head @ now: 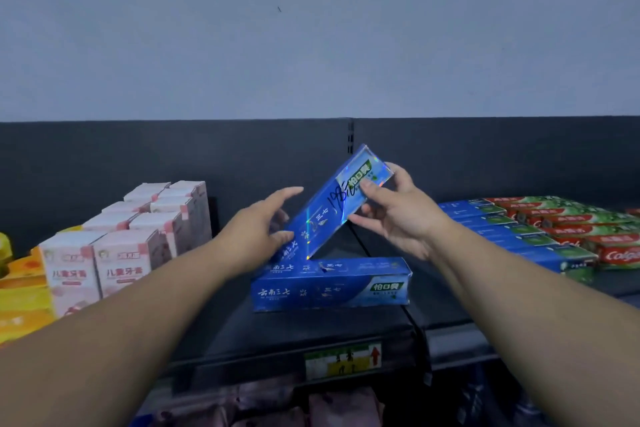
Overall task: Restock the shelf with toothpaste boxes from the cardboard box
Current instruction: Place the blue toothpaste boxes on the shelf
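Background: a pale grey-blue wall [311, 28] fills the upper half; below it runs the dark back panel [138, 156] of a shop shelf [311, 326] with a black deck.
Shelf edge: a yellow and green price label [343, 360] sits on the front rail, its print too blurred to read.
Held box: a long blue toothpaste box [332, 208] is in the air over the middle of the deck, tilted with its right end high and its left end low. Black handwriting crosses its front.
Left hand: the left hand [259, 229] holds the low end, thumb on the front face, other fingers behind, index finger stretched out.
Right hand: the right hand [398, 215] pinches the high end, thumb on the front and fingers curled round the back.
Lying box: a second blue box [329, 284] of the same kind lies flat, long side to the front, right under the held one. The held box's low end meets its top near the left end; whether they touch I cannot tell.
Left of the deck: pink and white cartons [138, 236] stand in rows, with yellow packs [20, 295] further left.
Right of the deck: a row of blue boxes [512, 232] lies beside stacked red and green boxes [588, 229].
Below: pinkish goods [277, 406] show on a lower level, blurred.
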{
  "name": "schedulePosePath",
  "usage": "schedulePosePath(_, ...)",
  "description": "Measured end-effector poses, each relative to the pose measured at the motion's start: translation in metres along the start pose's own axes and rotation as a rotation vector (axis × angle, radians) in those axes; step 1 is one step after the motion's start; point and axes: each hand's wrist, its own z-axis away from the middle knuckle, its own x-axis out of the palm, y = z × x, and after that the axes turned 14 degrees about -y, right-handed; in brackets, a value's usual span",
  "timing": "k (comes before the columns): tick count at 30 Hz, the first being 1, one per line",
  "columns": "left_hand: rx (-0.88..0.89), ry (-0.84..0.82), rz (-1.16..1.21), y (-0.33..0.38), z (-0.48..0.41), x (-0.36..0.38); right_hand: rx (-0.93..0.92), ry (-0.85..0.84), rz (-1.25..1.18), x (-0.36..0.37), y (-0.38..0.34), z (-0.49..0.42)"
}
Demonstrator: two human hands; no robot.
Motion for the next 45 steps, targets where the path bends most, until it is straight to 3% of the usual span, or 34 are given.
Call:
schedulePosePath(7,-0.063,-0.200,0.043,-0.013,-0.009,0.014,0.052,-0.008,-0.115,-0.016,0.012,0.012)
schedulePosePath(9,-0.052,-0.213,0.026,-0.015,-0.009,0.012,0.120,0.017,0.024,-0.023,0.011,0.014)
schedulePosePath(15,-0.110,-0.294,-0.148,-0.020,-0.010,0.005,0.434,0.145,0.936,-0.042,0.015,0.025)
schedulePosePath(19,-0.127,-0.276,-0.209,-0.016,-0.008,0.011,0.469,0.126,0.940,-0.036,0.017,0.029)
schedulePosePath(24,-0.173,-0.350,-0.186,-0.011,0.005,0.017,0.577,-0.068,1.094,-0.028,0.015,0.031)
schedulePosePath(27,-0.164,-0.344,-0.249,-0.015,0.008,0.025,0.562,-0.072,1.221,-0.025,0.020,0.029)
schedulePosePath(35,-0.291,-0.208,-0.285,-0.033,-0.007,0.036,0.300,0.231,1.465,-0.015,0.053,0.018)
schedulePosePath(45,-0.421,-0.151,-0.344,-0.044,-0.049,0.046,0.352,0.124,1.476,-0.018,0.071,0.002)
